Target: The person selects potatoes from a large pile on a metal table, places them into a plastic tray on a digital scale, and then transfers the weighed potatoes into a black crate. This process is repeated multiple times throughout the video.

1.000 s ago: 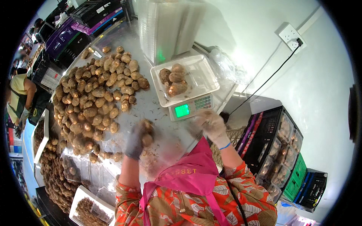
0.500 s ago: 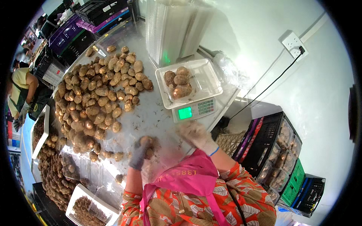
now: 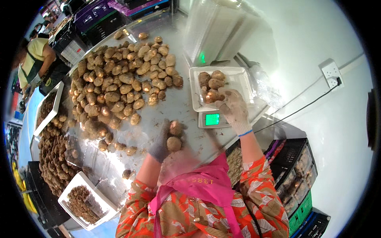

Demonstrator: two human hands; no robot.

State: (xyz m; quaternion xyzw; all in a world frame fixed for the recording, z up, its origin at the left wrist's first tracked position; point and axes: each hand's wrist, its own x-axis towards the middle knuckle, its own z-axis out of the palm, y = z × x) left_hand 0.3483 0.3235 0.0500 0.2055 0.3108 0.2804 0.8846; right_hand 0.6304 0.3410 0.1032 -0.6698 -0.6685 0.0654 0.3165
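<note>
Left hand (image 3: 161, 141), dark glove, is closed around two tubers (image 3: 174, 144), held low over the table (image 3: 182, 107) just ahead of the pink apron (image 3: 198, 178); thumb area blurred. Right hand (image 3: 236, 111), pale glove, reaches over the near rim of the white tray (image 3: 238, 77) on the scale (image 3: 202, 120), fingertips at the nearest of the tray tubers (image 3: 216, 83); can't tell whether it's gripping that one or only touching. Tray tubers are bunched in the left half; tray floor shows to their right, up to the far and right rims. Display (image 3: 212, 119) is lit green, just left of the right wrist. Open lane: grey tabletop between the big tuber pile (image 3: 115, 85) and the scale, running down to the left hand, only crumbs on it. Tight sides: stacked clear containers (image 3: 210, 33) stand close behind the tray, a crumpled plastic bag (image 3: 265, 85) sits just off its right rim, wall (image 3: 301, 71) beyond. Table edge cuts diagonally under the right forearm; black crate (image 3: 291, 142) of packed boxes is outside that edge.
</note>
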